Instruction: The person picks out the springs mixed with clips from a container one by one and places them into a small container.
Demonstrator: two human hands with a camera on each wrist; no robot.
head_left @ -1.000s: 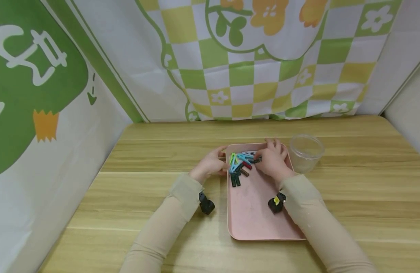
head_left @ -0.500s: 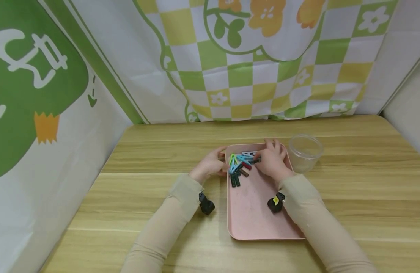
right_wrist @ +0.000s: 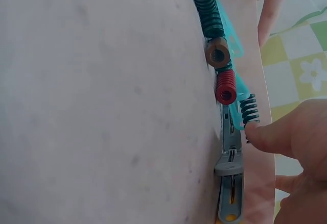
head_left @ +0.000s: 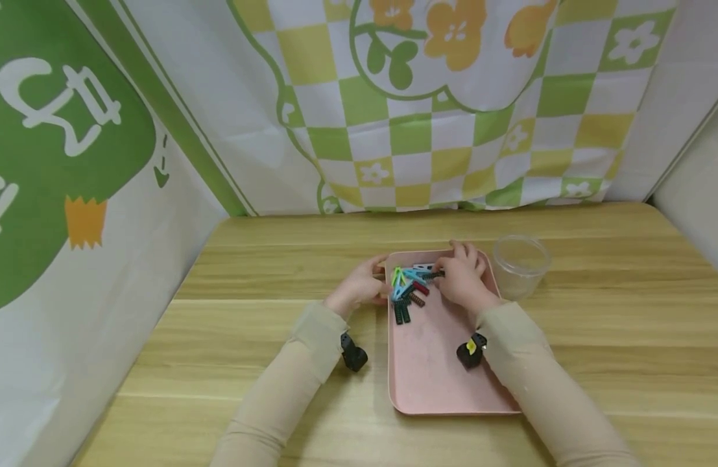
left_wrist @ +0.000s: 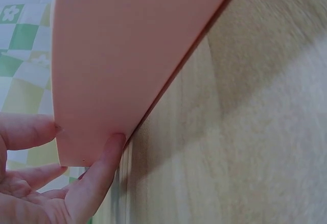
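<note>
My left hand [head_left: 359, 287] holds the pink tray [head_left: 434, 376] at its far left corner. In the left wrist view its thumb [left_wrist: 113, 145] presses the outer wall and a finger lies at the rim. Over the far right corner of the tray, my right hand [head_left: 460, 275] has its fingers across the rim, with the thumb [right_wrist: 265, 134] inside against a dark coil spring [right_wrist: 249, 109]. Beside it lie a red spring [right_wrist: 226, 87], a brown spring [right_wrist: 218, 53] and several dark green springs [head_left: 402, 312]. Light blue clothespegs [head_left: 399, 285], a yellow-green one [head_left: 397, 275] and a grey clothespeg [right_wrist: 230, 183] lie among them.
A clear plastic tub [head_left: 521, 266] stands just right of the tray's far end. All rest on a wooden table [head_left: 248, 311], with a checked cloth [head_left: 440, 149] hanging behind it. A black wrist camera [head_left: 471, 353] sits over the tray's near half.
The head view has shifted slightly, so the scene sits a little lower. Both hands keep their places on the tray, and the springs and clothespegs lie as before.
</note>
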